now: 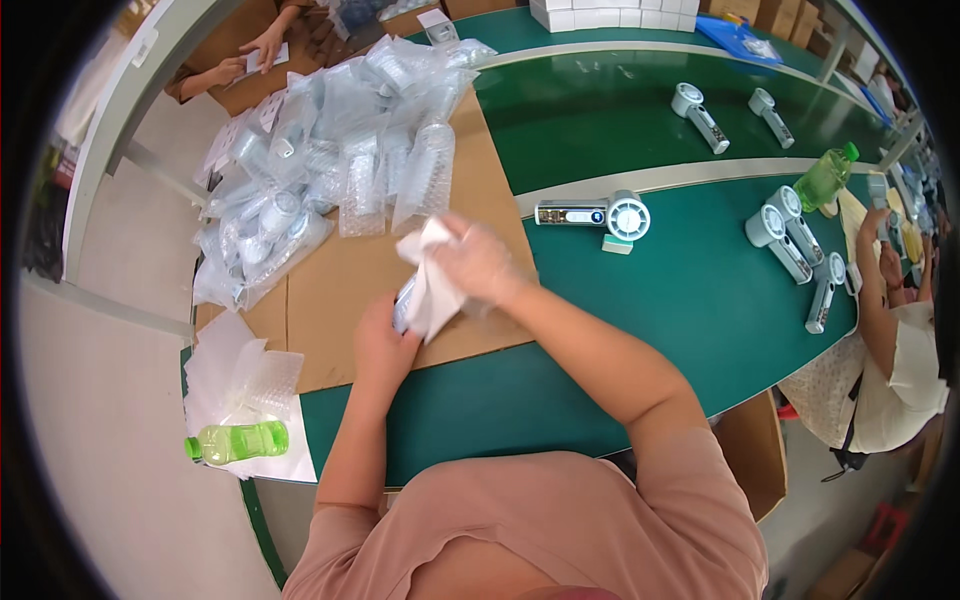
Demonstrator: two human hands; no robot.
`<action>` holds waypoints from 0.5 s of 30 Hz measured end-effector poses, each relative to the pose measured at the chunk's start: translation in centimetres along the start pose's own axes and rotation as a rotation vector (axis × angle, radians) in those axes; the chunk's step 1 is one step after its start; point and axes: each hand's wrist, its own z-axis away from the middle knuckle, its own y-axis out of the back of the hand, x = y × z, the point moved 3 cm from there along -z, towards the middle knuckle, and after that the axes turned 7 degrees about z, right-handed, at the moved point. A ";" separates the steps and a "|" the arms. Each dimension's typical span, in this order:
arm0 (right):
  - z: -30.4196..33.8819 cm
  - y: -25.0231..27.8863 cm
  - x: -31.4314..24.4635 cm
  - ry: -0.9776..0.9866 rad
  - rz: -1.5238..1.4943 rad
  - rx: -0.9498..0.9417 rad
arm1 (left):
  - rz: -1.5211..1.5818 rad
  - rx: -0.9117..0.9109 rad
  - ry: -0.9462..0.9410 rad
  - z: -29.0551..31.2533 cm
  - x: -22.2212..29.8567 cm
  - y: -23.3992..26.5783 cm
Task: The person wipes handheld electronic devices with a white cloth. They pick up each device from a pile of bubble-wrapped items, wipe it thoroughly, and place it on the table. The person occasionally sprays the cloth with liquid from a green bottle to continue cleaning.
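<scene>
Over the cardboard sheet (330, 340), my left hand (383, 335) is closed around a pale blue-grey device (403, 303), mostly covered; the bit that shows resembles the handheld fans on the table. A white cloth (432, 290) lies over the device, gripped by my right hand (475, 262), which is blurred by motion. To the right, on the green table (680, 290), a handheld fan (628, 217) with a round head and clear-sided handle rests beside a small white-and-green block (617, 244).
Bubble-wrapped fans (360, 170) are heaped on the cardboard's far left. Several bare fans (780, 240) lie at the right near a green bottle (826, 176). Another green bottle (240, 442) lies on white sheets at the near left. Co-workers' hands (262, 50) show far left and right.
</scene>
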 end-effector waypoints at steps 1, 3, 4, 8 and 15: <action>-0.4 0.5 -0.1 -0.176 -0.230 -0.080 | -0.008 0.000 -0.013 -0.7 0.8 0.1; -1.6 0.1 1.7 -0.307 -1.019 -0.141 | 0.023 -0.001 -0.017 -1.8 1.7 0.1; -1.7 0.3 2.1 -0.298 -1.188 -0.144 | 0.065 -0.004 -0.006 -2.2 2.0 -0.1; -1.5 -0.9 0.6 -0.393 -1.177 0.041 | 0.513 0.064 0.174 -1.8 1.2 -2.2; 0.7 -4.6 2.2 -0.131 -0.697 -0.033 | 0.250 0.202 -0.088 -2.1 1.7 -4.1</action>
